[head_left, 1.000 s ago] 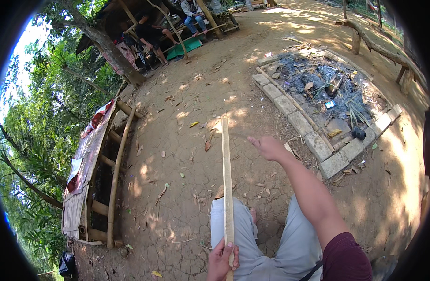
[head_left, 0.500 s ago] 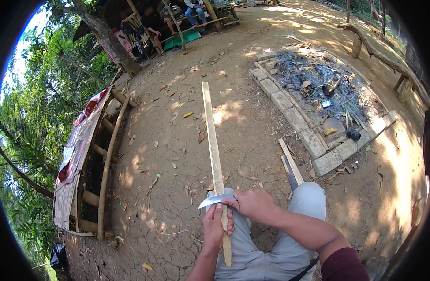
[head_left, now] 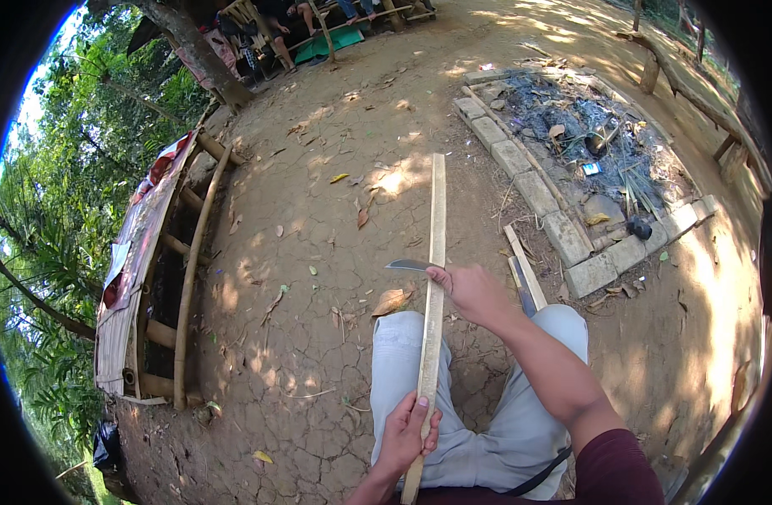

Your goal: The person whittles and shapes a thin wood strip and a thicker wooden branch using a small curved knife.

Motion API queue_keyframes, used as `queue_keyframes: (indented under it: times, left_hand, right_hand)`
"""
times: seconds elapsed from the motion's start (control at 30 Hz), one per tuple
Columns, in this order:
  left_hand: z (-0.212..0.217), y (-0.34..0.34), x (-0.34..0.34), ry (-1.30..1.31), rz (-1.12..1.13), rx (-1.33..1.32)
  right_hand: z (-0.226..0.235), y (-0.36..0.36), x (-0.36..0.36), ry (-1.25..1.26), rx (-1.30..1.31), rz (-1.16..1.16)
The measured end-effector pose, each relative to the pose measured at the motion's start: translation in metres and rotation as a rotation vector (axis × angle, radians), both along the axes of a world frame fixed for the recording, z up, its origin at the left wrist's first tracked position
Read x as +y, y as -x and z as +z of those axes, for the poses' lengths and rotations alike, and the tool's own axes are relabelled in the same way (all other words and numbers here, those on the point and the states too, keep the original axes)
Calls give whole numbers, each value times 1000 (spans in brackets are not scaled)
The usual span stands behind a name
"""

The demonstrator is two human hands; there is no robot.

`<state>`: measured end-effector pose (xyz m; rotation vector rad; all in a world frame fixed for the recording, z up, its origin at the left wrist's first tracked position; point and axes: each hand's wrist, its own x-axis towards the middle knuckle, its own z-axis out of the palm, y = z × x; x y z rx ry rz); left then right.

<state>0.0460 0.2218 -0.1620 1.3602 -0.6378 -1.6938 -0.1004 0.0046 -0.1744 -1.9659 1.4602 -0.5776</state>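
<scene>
So the left hand (head_left: 408,433) grips a long pale strip (head_left: 433,345) over the left thigh (head_left: 397,358), the right hand (head_left: 474,295) is clenched round a curved knife (head_left: 409,265) beside it, and shaping looks well along, though what's left I can't tell.

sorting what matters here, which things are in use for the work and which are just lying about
In use:
- wood strip, held in the left hand
- knife, held in the right hand

Apparently just lying about:
- brown leaf by the left knee
- yellow leaf
- black bag
</scene>
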Motion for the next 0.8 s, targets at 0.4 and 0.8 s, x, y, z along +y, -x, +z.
queue_keyframes:
  times: [0.4, 0.8]
  left_hand:
    - [9, -26, -54, 169, 213, 206]
    - [22, -8, -44, 180, 177, 144]
  right_hand:
    - [8, -17, 75, 331, -9, 352]
    - [-15, -12, 62, 408, -3, 198]
